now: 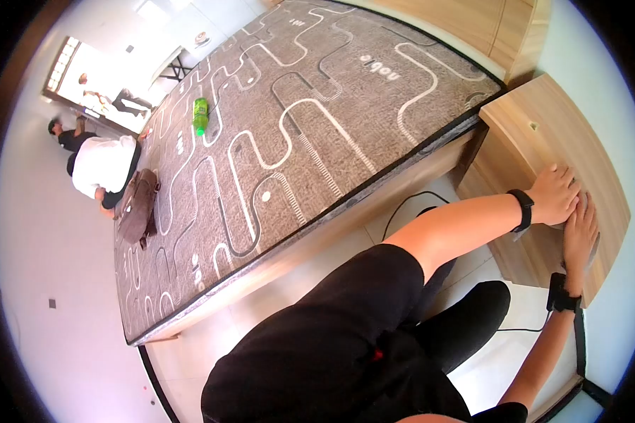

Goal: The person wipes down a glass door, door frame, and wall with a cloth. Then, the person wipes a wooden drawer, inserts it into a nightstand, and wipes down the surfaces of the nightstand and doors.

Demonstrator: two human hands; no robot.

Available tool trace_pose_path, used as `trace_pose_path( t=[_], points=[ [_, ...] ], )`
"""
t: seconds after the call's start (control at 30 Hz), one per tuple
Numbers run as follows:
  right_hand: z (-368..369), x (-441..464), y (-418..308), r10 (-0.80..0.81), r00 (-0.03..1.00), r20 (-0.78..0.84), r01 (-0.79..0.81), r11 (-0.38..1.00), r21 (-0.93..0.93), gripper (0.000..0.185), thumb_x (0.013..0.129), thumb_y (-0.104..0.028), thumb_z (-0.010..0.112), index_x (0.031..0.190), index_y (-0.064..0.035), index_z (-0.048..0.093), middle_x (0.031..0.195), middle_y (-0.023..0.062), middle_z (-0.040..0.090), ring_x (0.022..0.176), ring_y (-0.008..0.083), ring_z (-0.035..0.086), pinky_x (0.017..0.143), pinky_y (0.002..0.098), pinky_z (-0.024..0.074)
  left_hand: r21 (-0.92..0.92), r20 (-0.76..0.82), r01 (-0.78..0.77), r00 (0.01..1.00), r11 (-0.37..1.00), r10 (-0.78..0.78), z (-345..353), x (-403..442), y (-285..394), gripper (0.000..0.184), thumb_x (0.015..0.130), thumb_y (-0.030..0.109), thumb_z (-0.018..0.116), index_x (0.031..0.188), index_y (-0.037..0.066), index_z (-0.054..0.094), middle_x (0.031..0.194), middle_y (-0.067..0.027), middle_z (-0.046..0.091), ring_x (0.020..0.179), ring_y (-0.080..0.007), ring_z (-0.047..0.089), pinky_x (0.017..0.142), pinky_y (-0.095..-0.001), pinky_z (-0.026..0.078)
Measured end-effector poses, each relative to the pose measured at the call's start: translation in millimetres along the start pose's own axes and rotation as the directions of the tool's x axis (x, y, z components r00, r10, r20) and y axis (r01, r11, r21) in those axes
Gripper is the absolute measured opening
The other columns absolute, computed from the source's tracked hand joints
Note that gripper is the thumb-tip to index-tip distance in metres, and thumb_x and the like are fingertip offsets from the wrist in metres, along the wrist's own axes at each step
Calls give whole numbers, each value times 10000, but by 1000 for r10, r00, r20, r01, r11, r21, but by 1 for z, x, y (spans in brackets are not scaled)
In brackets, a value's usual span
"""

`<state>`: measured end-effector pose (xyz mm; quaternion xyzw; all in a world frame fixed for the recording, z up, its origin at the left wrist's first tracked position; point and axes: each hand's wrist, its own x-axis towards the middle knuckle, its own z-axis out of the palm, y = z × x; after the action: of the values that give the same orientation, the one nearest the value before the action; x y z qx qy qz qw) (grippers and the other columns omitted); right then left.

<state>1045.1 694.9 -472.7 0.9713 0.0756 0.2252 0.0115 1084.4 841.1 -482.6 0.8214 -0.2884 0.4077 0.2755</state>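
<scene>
Both of my hands lie side by side, touching, on the pale wooden bedside cabinet at the right. My left hand, with a black band at its wrist, rests flat with its fingers extended. Alongside it, my right hand is laid flat too, below a black watch. A thin greyish edge shows beside and under the hands; what it belongs to is mostly covered. A small light mark is on the cabinet's surface.
A bed with a patterned grey-brown mattress fills the middle. On it are a green bottle and a brown bag. A person in white and others are at the far left. A black cable runs near my legs.
</scene>
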Motion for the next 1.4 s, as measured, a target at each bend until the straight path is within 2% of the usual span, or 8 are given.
trace_pose_path(
  t=[0.5, 0.67, 0.9, 0.97, 1.03, 1.17, 1.27, 1.4],
  points=[
    [-10, -1, -5, -5, 996, -93, 19, 988, 156, 459, 936, -309, 387, 1362, -142, 415, 1394, 138, 401, 1270, 315, 381, 1050, 433, 274, -22, 69, 61, 996, 998, -60, -28, -18, 11, 424, 896, 263, 461, 1206, -23, 496, 1128, -207, 556, 1075, -303, 526, 897, -409, 336],
    [-24, -3, -10, 63, 992, -110, 0, 868, 497, 485, 907, -326, 480, 1347, -126, 437, 1397, 161, 394, 1250, 346, 406, 1024, 420, 326, -36, 159, 41, 987, 999, -34, -57, -26, 11, 518, 886, 280, 518, 1275, -49, 427, 1250, -238, 500, 1156, -298, 492, 926, -419, 323],
    [-12, -3, -11, 220, 972, -76, -178, 913, 368, 495, 896, -364, 522, 1311, -97, 477, 1410, 181, 371, 1257, 357, 403, 1013, 422, 349, -65, 136, 41, 990, 997, -31, -68, -32, 6, 553, 827, 278, 619, 1252, -33, 447, 1212, -208, 535, 1077, -317, 547, 883, -429, 345],
    [-8, -7, 0, 30, 966, -258, -21, 999, 39, 480, 897, -383, 517, 1277, -90, 508, 1375, 186, 412, 1219, 365, 440, 995, 424, 366, -92, 214, 88, 975, 992, -67, -75, -23, 13, 520, 807, 266, 641, 1213, -16, 478, 1165, -189, 562, 1033, -317, 568, 855, -431, 373],
    [-47, -11, -27, 296, 951, -86, -251, 905, 344, 460, 894, -386, 520, 1232, -74, 541, 1297, 193, 489, 1175, 362, 478, 973, 425, 386, -113, 254, 94, 965, 989, -62, -81, -13, 15, 424, 798, 241, 636, 1125, -9, 533, 1046, -180, 603, 959, -324, 584, 800, -432, 438],
    [-42, -13, -27, 274, 947, -166, -199, 909, 366, 385, 882, -335, 556, 1127, -42, 604, 1141, 155, 600, 1067, 344, 545, 918, 405, 422, 46, 207, -158, 968, 986, 145, -76, -6, 9, 366, 853, 228, 574, 1101, -38, 531, 1034, -183, 631, 975, -274, 606, 806, -386, 439],
    [-40, -14, -31, 188, 938, -292, -103, 953, 284, 315, 886, -289, 559, 1085, -60, 643, 1133, 163, 609, 1079, 342, 542, 931, 420, 411, -46, 193, -196, 960, 980, 201, -66, -6, -7, 340, 860, 243, 578, 1082, -14, 572, 974, -162, 663, 908, -253, 640, 792, -375, 450],
    [-56, -18, -26, 127, 978, -165, -83, 965, 248, 430, 876, -356, 567, 1219, -96, 578, 1206, 152, 579, 1152, 342, 507, 1002, 418, 368, -162, 235, -220, 938, 962, 254, -84, 2, -41, 270, 860, 223, 574, 1045, 36, 635, 1014, -122, 672, 867, -232, 654, 793, -370, 464]
  ],
)
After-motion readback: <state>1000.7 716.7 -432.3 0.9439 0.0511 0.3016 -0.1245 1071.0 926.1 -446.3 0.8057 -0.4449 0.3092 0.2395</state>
